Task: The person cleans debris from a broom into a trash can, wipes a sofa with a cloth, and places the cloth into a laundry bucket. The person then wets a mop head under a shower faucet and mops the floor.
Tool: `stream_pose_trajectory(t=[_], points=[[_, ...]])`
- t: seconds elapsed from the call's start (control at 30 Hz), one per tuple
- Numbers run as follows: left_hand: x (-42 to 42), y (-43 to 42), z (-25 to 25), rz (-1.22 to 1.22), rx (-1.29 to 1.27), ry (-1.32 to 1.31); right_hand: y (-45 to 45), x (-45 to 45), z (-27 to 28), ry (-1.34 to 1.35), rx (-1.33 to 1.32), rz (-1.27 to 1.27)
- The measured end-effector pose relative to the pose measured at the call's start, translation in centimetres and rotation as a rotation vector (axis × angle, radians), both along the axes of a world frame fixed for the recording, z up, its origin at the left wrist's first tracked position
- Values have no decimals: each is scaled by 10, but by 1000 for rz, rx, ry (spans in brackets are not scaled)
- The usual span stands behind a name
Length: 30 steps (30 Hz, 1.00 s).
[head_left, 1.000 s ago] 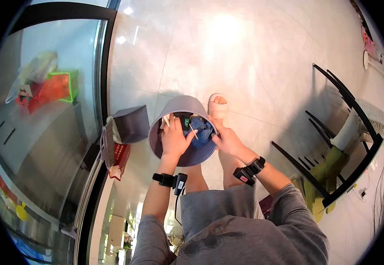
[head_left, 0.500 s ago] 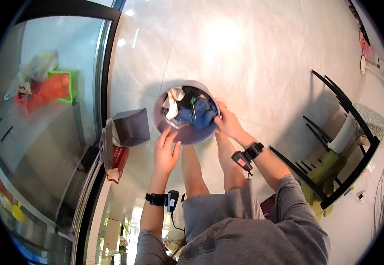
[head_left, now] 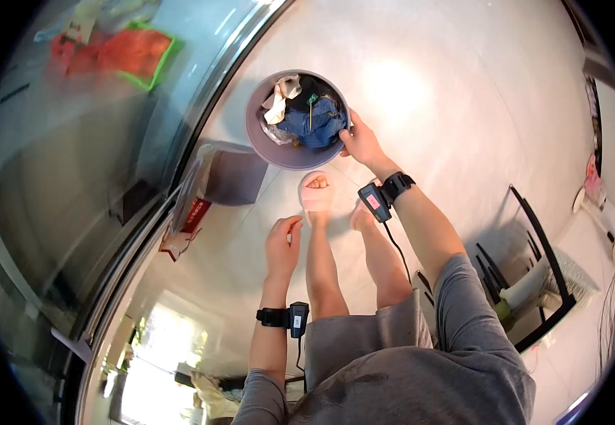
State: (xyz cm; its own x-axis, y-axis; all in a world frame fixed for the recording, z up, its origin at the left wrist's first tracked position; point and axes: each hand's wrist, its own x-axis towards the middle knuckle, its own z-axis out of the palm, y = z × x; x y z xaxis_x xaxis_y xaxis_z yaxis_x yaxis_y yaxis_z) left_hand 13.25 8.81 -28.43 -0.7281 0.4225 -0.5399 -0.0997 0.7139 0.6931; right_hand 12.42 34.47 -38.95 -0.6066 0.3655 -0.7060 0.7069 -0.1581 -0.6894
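Note:
A round grey-purple trash bin point(head_left: 297, 161) is held by its right rim in my right hand point(head_left: 365, 145), with the thumb over the edge and the fingers outside. Inside lie crumpled blue material point(head_left: 314, 126), white paper-like scraps point(head_left: 276, 110), a thin stick and something dark. My left hand point(head_left: 282, 244) hangs below the bin, apart from it. Its fingers are loosely bent with nothing in them. Both wrists wear black straps with small box-shaped devices.
A grey dustpan point(head_left: 235, 177) stands left of the bin, beside a red packet point(head_left: 192, 216). Behind the glass door point(head_left: 201, 113) sits a green crate point(head_left: 157, 74) with red material. A black-framed chair point(head_left: 559, 273) stands at the right.
My left hand has come off the bin and dropped back toward my body. The bin, held by my right hand, now sits farther ahead. The view has turned.

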Motion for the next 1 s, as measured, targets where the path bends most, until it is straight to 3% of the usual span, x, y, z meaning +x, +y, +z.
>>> stream_pose_trajectory(t=[0.33,0.7,0.77,0.9,0.97,1.0], points=[[-18,-70,-24,187,-71,-42,-91,-78,-102,20,-151,2],[-17,-84,-28,171,-49,-6,-116,-94,-105,57,-155,25],[-17,-84,-30,158,-43,-14,-115,-97,-102,80,-292,-22],[-13,-81,-28,150,-20,15,-120,-91,-95,104,-291,51],[-10,-84,-28,23,-101,-16,-128,-79,-98,170,196,111],[-9,-84,-26,16,-96,-7,-127,-73,-90,143,187,27]])
